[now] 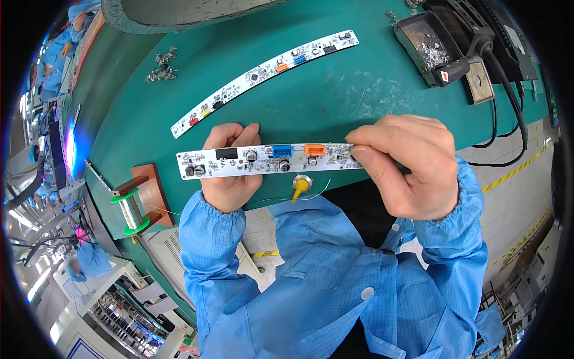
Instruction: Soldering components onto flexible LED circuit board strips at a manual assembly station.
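Note:
A long white circuit board [263, 161] with blue, orange and black connectors is held up level in front of me, component side showing. My left hand [232, 190] grips it near its left end, fingers behind and partly hidden by the board. My right hand [415, 164] pinches the right end between thumb and fingertips. Beyond it, a second, curved white circuit board [245, 84] lies on the green bench mat [335, 96], with red, yellow, orange and blue connectors along it.
Small metal parts [161, 66] lie in a heap at the left. A solder wire spool [128, 213] sits on a brown stand [158, 194]. A dark tray [426, 45] with silvery scraps and black cables [515, 107] occupy the far right. A yellow plug [300, 188] is at the near edge.

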The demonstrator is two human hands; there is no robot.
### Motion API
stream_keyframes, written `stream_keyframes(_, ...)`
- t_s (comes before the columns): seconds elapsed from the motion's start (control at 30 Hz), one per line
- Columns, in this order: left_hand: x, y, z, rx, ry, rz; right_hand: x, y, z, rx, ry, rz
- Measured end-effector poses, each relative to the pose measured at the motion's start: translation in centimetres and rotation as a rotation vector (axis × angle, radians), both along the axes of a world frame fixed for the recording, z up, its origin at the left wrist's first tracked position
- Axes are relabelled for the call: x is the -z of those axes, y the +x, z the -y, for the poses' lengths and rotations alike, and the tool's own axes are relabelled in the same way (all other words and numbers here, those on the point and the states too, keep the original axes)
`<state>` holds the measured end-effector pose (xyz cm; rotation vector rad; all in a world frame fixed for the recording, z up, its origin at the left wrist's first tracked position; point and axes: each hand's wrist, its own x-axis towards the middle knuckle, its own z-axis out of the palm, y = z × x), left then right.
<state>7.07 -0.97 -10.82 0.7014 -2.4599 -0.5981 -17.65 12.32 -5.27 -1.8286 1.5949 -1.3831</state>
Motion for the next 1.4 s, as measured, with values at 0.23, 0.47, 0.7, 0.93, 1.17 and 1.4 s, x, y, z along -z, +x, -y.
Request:
stream_keyframes(0.23,-0.3,-0.2,0.0,0.018,-0.003,-0.002,0.0,-0.1,0.0,-0.008,0.001,-0.007)
stream_keyframes(0.47,-0.1,-0.4,0.1,-0.007,-0.028,0.014,0.0,-0.2,0.0,-0.008,-0.005,-0.012)
stream_keyframes(0.7,-1.2,0.5,1.1,-0.24,-0.199,-0.165,1.8,-0.7,0.3,-0.003,0.076,-0.138)
stream_keyframes(0.93,-5.3,1.9,-2.6,-0.131,0.696,-0.677,3.0,0.7,1.1,-0.019,0.105,-0.356)
stream_keyframes(1.17,-5.9,-1.8,-7.9,0.082,1.549,-0.69,0.7,3.4,-1.1,-0.123,-0.157,0.176)
stream_keyframes(1.4,-4.6,-3.1,-8.6,0.164,1.778,-0.744,1.6,4.5,-1.6,-0.094,-0.316,0.093)
